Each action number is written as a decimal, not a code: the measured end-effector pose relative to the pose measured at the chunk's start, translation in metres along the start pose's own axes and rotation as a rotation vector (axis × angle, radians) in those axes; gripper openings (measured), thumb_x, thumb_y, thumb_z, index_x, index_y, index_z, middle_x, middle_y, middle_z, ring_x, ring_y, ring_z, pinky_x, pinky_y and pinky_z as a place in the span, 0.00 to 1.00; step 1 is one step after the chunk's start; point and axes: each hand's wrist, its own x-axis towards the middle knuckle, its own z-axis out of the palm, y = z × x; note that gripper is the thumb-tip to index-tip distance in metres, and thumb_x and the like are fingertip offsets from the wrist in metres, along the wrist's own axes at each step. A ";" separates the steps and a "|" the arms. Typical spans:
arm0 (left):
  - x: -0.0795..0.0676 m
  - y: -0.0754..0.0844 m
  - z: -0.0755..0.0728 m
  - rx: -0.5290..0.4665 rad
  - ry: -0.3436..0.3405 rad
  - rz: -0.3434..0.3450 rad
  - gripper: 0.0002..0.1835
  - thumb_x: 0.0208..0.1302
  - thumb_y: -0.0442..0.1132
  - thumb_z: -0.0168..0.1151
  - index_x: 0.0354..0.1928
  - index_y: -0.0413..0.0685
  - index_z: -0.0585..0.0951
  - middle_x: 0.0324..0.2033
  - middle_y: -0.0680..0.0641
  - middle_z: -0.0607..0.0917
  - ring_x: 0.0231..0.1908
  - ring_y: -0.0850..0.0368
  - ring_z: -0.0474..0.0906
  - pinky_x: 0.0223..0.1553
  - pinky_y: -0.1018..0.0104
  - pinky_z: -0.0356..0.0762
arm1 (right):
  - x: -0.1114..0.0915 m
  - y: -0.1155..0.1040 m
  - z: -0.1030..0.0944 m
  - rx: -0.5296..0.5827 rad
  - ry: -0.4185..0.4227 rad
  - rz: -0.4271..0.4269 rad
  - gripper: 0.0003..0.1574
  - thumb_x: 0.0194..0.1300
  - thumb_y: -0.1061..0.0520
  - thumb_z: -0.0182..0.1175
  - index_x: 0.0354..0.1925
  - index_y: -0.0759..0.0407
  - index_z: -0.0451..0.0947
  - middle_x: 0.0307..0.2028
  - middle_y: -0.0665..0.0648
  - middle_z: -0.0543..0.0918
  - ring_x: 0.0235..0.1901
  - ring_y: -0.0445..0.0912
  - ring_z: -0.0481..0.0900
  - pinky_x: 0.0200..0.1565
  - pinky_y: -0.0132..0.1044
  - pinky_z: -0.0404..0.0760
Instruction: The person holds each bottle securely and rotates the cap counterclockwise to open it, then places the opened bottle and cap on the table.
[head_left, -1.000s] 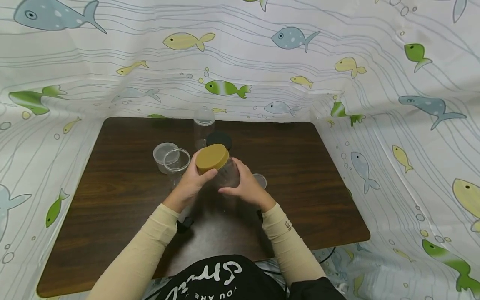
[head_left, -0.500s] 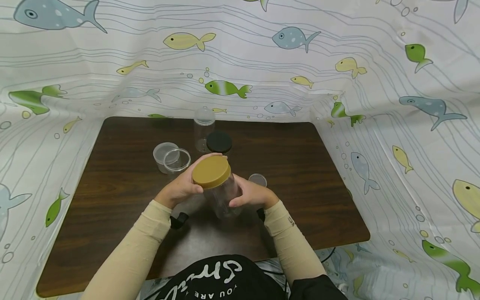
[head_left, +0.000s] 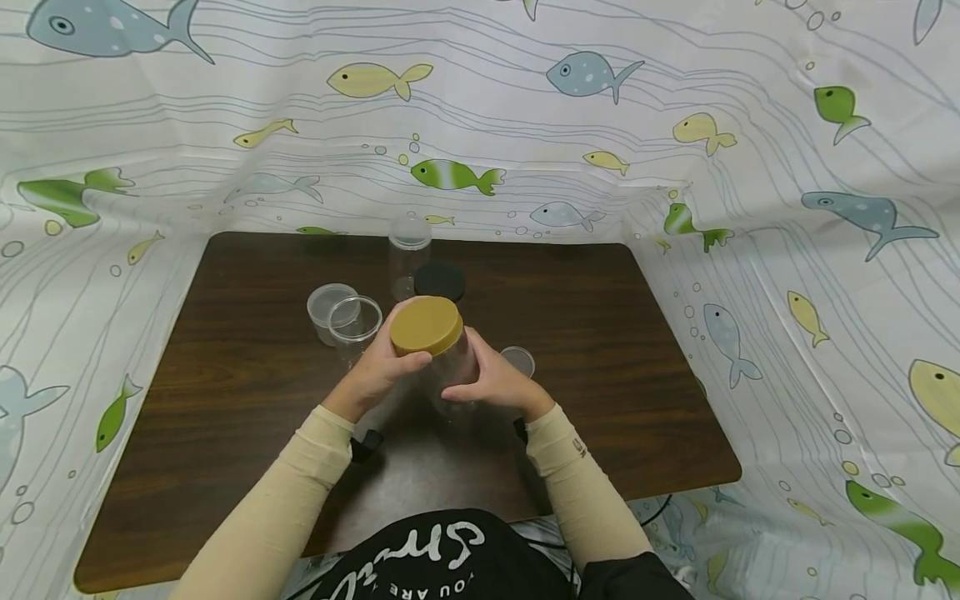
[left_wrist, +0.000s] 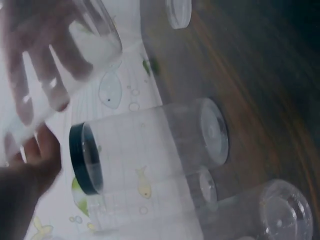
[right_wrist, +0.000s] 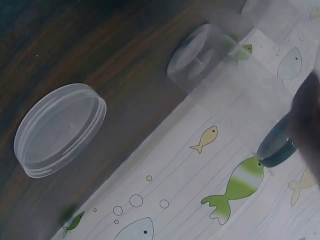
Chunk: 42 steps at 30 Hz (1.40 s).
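Both hands hold a clear jar (head_left: 452, 367) with a gold screw lid (head_left: 426, 325), tilted above the middle of the table. My left hand (head_left: 381, 368) grips it at the upper left, its thumb just under the lid's near edge. My right hand (head_left: 501, 379) holds the clear body from the right, thumb in front. The far fingers are hidden behind the jar in the head view. Just beyond stands a clear jar (left_wrist: 145, 145) with a black lid (head_left: 439, 282). In the right wrist view only a dark, blurred part of my right hand (right_wrist: 307, 125) shows.
An open clear jar (head_left: 355, 321) and a translucent lidded tub (head_left: 328, 302) stand left of the hands. A tall clear jar (head_left: 409, 250) with a clear lid is at the back. A loose clear lid (right_wrist: 60, 130) lies to the right on the brown table (head_left: 600, 400).
The gold-lidded jar came down toward the body, standing more upright, then went back up and away with both hands. The other jars and the loose lid stay where they were.
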 end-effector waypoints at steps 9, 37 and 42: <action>0.005 -0.001 0.014 0.100 0.208 -0.086 0.47 0.61 0.32 0.69 0.77 0.50 0.52 0.65 0.43 0.65 0.60 0.49 0.67 0.56 0.65 0.73 | 0.005 0.006 0.017 -0.307 0.323 0.023 0.65 0.51 0.50 0.81 0.76 0.58 0.52 0.70 0.59 0.64 0.67 0.53 0.64 0.65 0.53 0.69; 0.007 -0.001 -0.002 -0.020 -0.232 0.099 0.63 0.48 0.74 0.69 0.77 0.43 0.57 0.68 0.47 0.73 0.66 0.52 0.70 0.66 0.56 0.64 | -0.008 0.002 -0.003 0.204 -0.229 -0.006 0.78 0.53 0.19 0.64 0.79 0.62 0.42 0.73 0.64 0.60 0.69 0.48 0.64 0.67 0.42 0.67; 0.006 -0.001 -0.005 -0.049 -0.315 0.105 0.60 0.53 0.72 0.68 0.78 0.41 0.57 0.74 0.43 0.65 0.69 0.50 0.67 0.69 0.53 0.61 | -0.009 0.000 -0.005 0.252 -0.332 -0.012 0.81 0.51 0.17 0.63 0.78 0.64 0.41 0.73 0.66 0.60 0.70 0.49 0.65 0.68 0.45 0.67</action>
